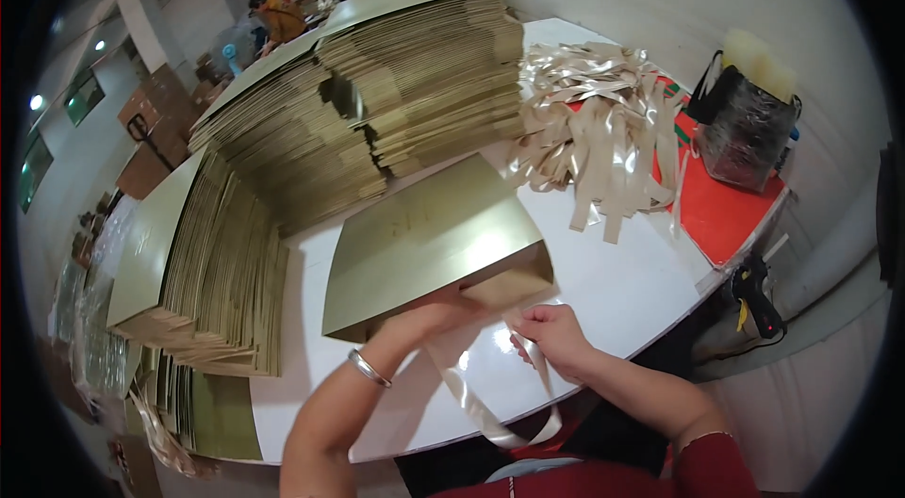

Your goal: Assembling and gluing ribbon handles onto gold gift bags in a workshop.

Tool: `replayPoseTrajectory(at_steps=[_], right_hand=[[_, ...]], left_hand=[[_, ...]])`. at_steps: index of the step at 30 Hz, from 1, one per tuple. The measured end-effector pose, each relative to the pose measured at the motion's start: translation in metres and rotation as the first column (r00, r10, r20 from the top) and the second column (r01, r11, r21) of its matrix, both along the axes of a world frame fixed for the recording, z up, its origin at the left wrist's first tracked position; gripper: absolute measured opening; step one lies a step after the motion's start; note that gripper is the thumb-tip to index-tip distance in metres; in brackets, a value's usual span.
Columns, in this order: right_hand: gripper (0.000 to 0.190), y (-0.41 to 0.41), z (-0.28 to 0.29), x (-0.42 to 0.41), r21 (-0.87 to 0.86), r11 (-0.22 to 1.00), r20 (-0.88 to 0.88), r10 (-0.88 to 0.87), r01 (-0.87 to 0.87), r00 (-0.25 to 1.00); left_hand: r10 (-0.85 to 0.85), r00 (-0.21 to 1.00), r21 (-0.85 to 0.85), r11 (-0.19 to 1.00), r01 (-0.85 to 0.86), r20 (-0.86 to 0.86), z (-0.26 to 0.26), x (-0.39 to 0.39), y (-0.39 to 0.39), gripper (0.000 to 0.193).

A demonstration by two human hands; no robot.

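A gold paper bag lies on the white table before me, its open end facing me. My left hand reaches into that opening, a silver bangle on its wrist; the bag hides its fingers, so I cannot see what they hold. Just outside the mouth, at its right, my right hand pinches a cream satin ribbon between thumb and fingers. The ribbon droops in a loop over the table's front edge, and its other end runs up toward my left hand.
Tall stacks of flat gold bags stand behind, with another stack at left. A heap of cut ribbons lies right, near a plastic-wrapped container on red sheeting. A glue gun hangs off the right edge. Another person works far back.
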State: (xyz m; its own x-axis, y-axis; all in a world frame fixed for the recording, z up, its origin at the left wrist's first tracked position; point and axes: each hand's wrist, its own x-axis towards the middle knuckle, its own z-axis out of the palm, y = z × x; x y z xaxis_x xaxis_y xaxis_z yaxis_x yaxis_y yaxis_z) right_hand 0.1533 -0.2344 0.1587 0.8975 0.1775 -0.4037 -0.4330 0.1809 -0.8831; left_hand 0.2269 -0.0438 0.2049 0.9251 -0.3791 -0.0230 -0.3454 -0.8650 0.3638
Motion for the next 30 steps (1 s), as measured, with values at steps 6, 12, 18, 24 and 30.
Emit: replayPoseTrajectory(at_steps=[6,12,18,24,30], right_hand=[[0.026,-0.005,0.013,0.023,-0.142,0.984,0.126,-0.094,0.112,0.988],[0.021,0.004,0.011,0.022,-0.188,0.954,0.39,-0.146,0.234,0.909],[0.026,0.026,0.005,0.018,-0.055,0.898,0.447,-0.369,0.437,0.815],[0.027,0.041,0.008,0.018,-0.068,0.856,0.465,-0.427,0.513,0.775],[0.027,0.023,0.024,0.025,-0.018,0.949,0.315,-0.294,0.315,0.902]], left_hand=[[-0.251,0.691,-0.488,0.856,-0.168,-0.678,0.021,0.019,-0.003,0.043],[-0.196,0.643,-0.508,0.789,-0.345,-0.74,0.031,0.021,-0.002,0.042],[-0.202,0.649,-0.599,0.644,-0.476,-0.733,0.043,0.014,-0.008,0.036],[-0.175,0.754,-0.677,0.597,-0.43,-0.633,0.027,0.021,-0.011,0.031],[-0.182,0.734,-0.663,0.605,-0.442,-0.655,0.036,0.016,-0.017,0.045]])
